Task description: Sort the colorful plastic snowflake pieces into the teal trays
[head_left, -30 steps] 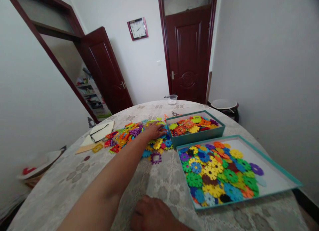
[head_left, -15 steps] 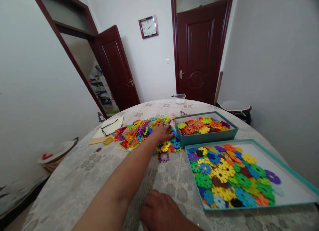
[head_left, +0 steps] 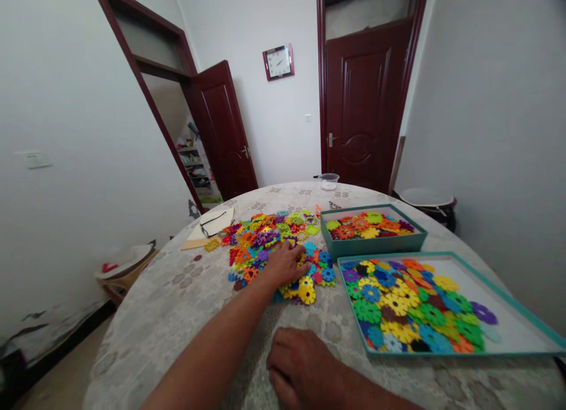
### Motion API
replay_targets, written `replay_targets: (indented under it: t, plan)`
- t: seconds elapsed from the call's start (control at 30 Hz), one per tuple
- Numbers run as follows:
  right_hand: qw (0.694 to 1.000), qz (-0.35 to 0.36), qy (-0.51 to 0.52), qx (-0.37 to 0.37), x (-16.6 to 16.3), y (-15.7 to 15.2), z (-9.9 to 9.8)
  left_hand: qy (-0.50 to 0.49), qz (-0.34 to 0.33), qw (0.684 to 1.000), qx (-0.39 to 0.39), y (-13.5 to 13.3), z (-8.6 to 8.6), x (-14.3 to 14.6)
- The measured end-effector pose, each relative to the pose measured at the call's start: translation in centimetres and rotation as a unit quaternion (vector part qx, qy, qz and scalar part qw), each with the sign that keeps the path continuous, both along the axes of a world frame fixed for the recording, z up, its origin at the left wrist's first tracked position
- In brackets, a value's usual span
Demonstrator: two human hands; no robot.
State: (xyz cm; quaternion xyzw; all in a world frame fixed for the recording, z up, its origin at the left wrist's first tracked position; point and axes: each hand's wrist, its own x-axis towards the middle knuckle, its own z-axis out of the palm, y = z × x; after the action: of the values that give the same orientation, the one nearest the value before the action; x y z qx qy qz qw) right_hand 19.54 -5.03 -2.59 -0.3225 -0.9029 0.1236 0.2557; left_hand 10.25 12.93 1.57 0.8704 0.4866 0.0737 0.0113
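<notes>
My left hand [head_left: 285, 264] lies palm down, fingers spread, on a loose heap of coloured plastic gear pieces [head_left: 265, 242] in the middle of the round table [head_left: 177, 304]. A yellow gear [head_left: 306, 293] lies just by its fingertips. My right hand [head_left: 305, 371] rests on the tablecloth near the front edge, fingers curled under, with nothing visible in it. To the right a shallow teal tray [head_left: 513, 304] holds several gears laid flat. Behind it stands a teal box [head_left: 374, 243] with more gears inside.
Glasses on a white sheet [head_left: 214, 222] lie at the table's left rim. A small clear cup [head_left: 328, 180] stands at the far edge. Dark red doors [head_left: 362, 109] are behind, one open on the left; a lidded bin [head_left: 427, 200] stands by the right wall.
My left hand has drawn back toward me across the heap, dragging gears nearer. The camera has shifted, so the table sits more to the right and lower. My right hand has stayed in place.
</notes>
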Motion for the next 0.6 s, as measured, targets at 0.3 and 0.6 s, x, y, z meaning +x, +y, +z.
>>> replay_targets:
  t: [0.3, 0.6]
  plan:
    - [0.996, 0.042, -0.018, 0.079, -0.5, -0.5, -0.7, 0.005, -0.037, 0.999, -0.017, -7.2, 1.2, -5.3]
    - [0.992, 0.051, -0.047, 0.103, -0.3, -0.2, -0.5, -0.045, -0.081, 0.996, 0.017, -6.0, 3.8, -4.2]
